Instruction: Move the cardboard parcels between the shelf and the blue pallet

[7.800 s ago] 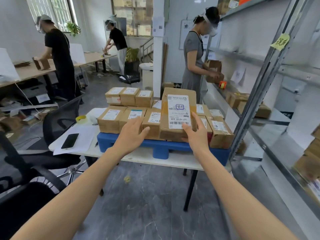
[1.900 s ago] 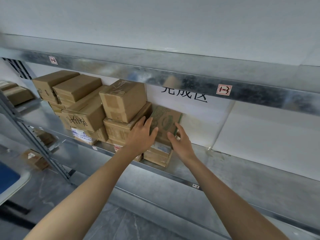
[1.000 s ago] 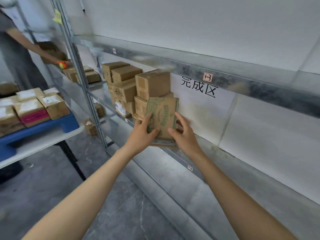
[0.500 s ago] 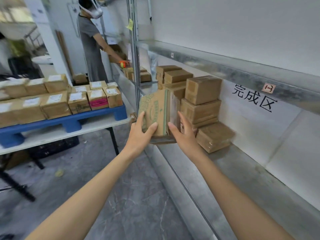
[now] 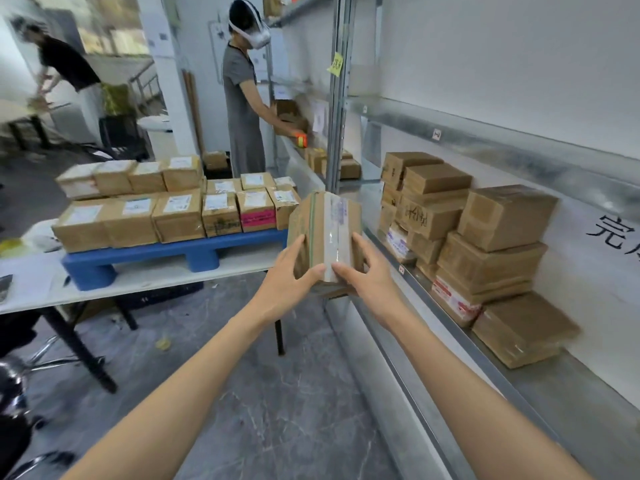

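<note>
I hold a taped cardboard parcel [image 5: 325, 233] with a green stripe in the air between the shelf and the table. My left hand [image 5: 289, 277] grips its left side and my right hand [image 5: 367, 275] grips its right side. The blue pallet [image 5: 145, 258] lies on a white table to the left and carries several labelled parcels [image 5: 176, 209]. The metal shelf [image 5: 540, 386] runs along the right wall with a stack of parcels [image 5: 485, 237] on it.
A person in a grey dress [image 5: 242, 109] with a headset stands at the far end of the shelf. Another person [image 5: 65, 67] bends over a table at the back left. A shelf upright [image 5: 337, 98] stands just behind the parcel. A chair base [image 5: 20, 375] sits at the lower left.
I have lifted the parcel off the shelf stack and turned left with it, so the pallet and table have come into the middle of the view. Both hands keep their grip.
</note>
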